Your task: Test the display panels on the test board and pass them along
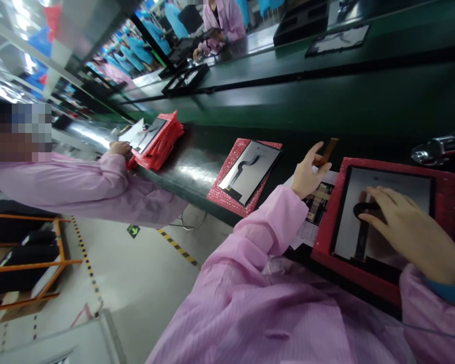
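Fingers of the right hand (409,232) lie flat and spread on a display panel (387,212) set in a red tray (445,197) on the surface (197,172). The left hand (307,174), just beside the tray, pinches a brown flex strip (329,150).

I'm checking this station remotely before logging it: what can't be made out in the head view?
- Panel in the red tray: its lower right is covered by the right hand.
- Brown strip: its lower end is hidden behind the left hand.
- Printed sheet: too small and blurred to read.
- Shiny object: cut off by the right edge.
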A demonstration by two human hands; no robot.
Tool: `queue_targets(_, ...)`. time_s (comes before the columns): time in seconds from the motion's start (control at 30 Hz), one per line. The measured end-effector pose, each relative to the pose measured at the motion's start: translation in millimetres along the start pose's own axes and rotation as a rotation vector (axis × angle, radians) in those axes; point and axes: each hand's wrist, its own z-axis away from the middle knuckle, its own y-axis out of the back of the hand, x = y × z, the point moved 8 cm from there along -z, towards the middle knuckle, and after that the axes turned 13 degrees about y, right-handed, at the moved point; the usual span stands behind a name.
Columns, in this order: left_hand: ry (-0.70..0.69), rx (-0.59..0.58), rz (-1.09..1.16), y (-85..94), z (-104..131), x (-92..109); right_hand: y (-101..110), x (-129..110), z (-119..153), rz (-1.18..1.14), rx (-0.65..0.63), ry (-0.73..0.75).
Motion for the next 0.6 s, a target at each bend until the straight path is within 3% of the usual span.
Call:
queue_targets(0.13, -0.053, -0.038, 0.037, -2.0, 3, 3, 0, -1, 1, -0.011, -0.014, -0.015)
queue_targets(0.3, 0.023, -0.002, 0.120, 2.4, 1, -5, -3, 3, -1, -0.085, -0.009, -0.092)
queue_targets(0.4, 0.061, 0.007, 0.177, 6.6, -1, -10, -4, 12, -3, -0.197, 0.088, -0.183)
queue_targets(0.6, 0.089, -0.096, 0.342, 2.8, 3, -10, -11, 35, 6, -0.573, 0.291, -0.479)
